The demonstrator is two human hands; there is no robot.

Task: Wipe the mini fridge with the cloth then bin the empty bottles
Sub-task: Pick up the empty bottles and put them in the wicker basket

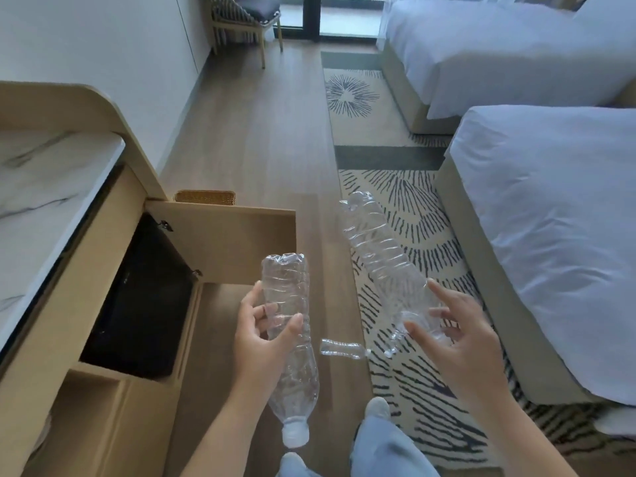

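Three crumpled clear plastic bottles show. The left hand [265,333] wraps its fingers around one capped bottle [292,342], cap down. The right hand [457,339], fingers spread, pinches the neck end of a second bottle [382,266]. A third small bottle [344,349] lies on the wooden floor [254,132] between them. The black mini fridge [141,304] sits in the open cabinet [227,242], partly hidden. Two white beds [550,215] are cut off.

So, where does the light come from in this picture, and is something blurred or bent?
Head view: daylight enters from the window at the top, whitening the beds; the cabinet interior stays dark. The wide lens curves the edges. The bottle in the right hand looks slightly smeared.
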